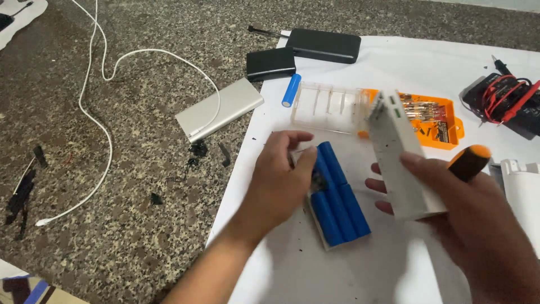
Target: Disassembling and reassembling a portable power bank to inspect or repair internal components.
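My left hand [279, 177] grips the edge of a pack of blue cylindrical battery cells [337, 197] lying on a white sheet [349, 264], thumb and fingers pinched at its left side. My right hand [467, 208] holds a white rectangular power bank shell [400, 152] tilted upright, just right of the cells. An orange and black screwdriver handle [469, 160] also sticks out from my right hand.
A clear plastic cell holder [326, 107], a loose blue cell [291, 90] and an orange bit case [433, 115] lie behind. Two black power banks [323, 45] [271, 63], a silver one [219, 110] with a white cable [95, 129], a multimeter with red leads [503, 98].
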